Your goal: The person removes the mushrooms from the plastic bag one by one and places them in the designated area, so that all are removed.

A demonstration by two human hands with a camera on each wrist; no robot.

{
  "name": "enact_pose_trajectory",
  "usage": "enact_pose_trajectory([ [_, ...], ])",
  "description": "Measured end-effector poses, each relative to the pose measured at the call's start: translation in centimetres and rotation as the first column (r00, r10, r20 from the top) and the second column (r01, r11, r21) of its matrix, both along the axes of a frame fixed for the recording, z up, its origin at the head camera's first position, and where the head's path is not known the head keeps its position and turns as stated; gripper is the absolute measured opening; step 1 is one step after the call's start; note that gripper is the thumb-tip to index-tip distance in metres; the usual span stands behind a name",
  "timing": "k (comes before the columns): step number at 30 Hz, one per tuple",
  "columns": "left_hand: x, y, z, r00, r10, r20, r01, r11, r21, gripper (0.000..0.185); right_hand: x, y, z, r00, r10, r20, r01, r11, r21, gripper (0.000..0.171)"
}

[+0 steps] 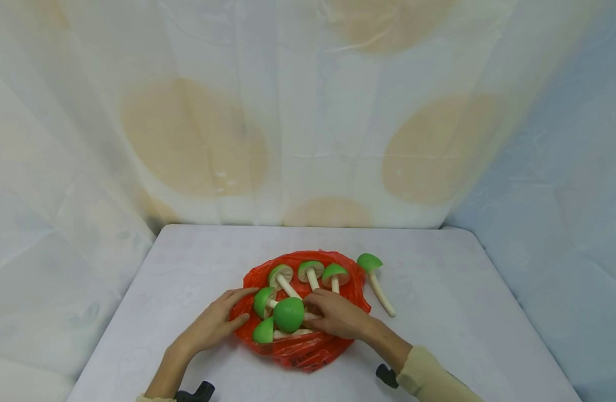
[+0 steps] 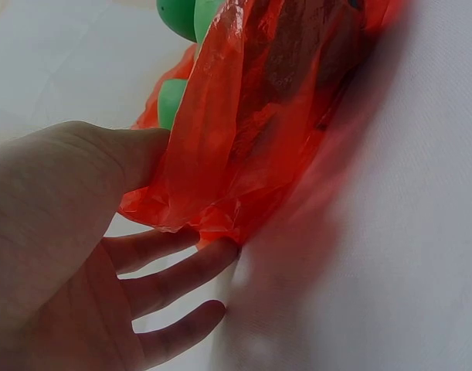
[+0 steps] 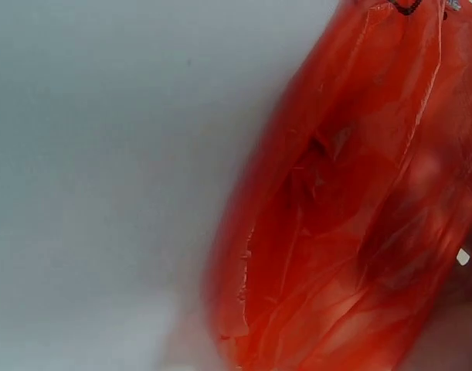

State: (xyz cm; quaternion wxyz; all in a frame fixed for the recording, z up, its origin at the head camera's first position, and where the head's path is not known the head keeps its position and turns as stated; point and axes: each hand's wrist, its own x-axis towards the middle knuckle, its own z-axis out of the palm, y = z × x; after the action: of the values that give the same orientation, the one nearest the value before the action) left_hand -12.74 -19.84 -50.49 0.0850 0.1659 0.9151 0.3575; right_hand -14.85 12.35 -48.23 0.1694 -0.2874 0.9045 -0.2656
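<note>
Center of the white table [image 1: 438, 290], a red plastic bag [image 1: 308, 349] lies flat w/ toy green-capped mushrooms on it. Three sit at the bag's 12 o'clock [image 1: 310, 272], three more bunched mid-bag [image 1: 287, 314], and one stray mushroom [image 1: 375, 282] is off the bag at approx 2 o'clock. Left hand [image 1: 214, 324] has fingers spread, holding the bag's 9 o'clock edge; thumb's on the plastic. Right hand [image 1: 338, 315] reaches into the bunch from 3 o'clock, can't tell if it's pinching a stem. Imo barely halfway: nothing's actually inside the bag yet, stray still out.
</note>
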Motion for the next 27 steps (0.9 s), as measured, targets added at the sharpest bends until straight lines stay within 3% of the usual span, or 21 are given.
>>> enact_pose_trajectory([
  [27, 0.13, -0.04, -0.05, 1.000, 0.007, 0.015, -0.007, 1.000, -0.005, 0.058, -0.51, -0.62, -0.25, 0.998, 0.050, -0.036, -0.051, 0.998, -0.035, 0.015],
])
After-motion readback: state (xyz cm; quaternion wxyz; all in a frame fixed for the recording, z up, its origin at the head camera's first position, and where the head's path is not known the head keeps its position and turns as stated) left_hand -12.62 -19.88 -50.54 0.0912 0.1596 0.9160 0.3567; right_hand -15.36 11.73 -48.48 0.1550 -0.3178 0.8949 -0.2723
